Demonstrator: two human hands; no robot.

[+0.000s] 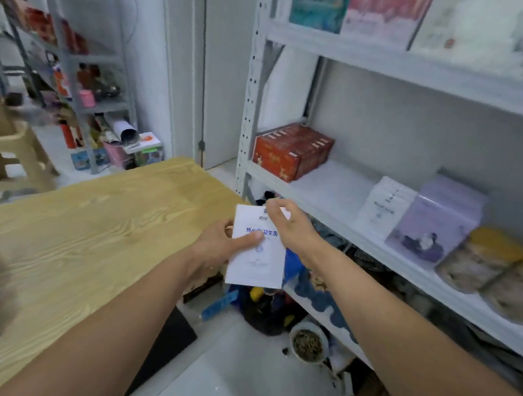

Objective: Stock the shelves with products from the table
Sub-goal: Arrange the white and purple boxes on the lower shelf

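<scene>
White packet (257,263) sits mid-frame, our left hand (218,245) gripping its side, right hand (288,227) pinching its top; we should carry it flat rightward onto the shelf (326,186), beside the stack (385,205).

Pale grained wood table (90,220), matt white metal shelves (333,191), glossy floor tiles (240,385).

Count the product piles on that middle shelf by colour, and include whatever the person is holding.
White: 2, the packet stack on the shelf and the packet gripped by the left hand and right hand
Red: 1, the carton
Purple: 1, the pouch stack
Yellow-topped: 1, the pouch pile, too blurred to count singly
Total: 5
</scene>
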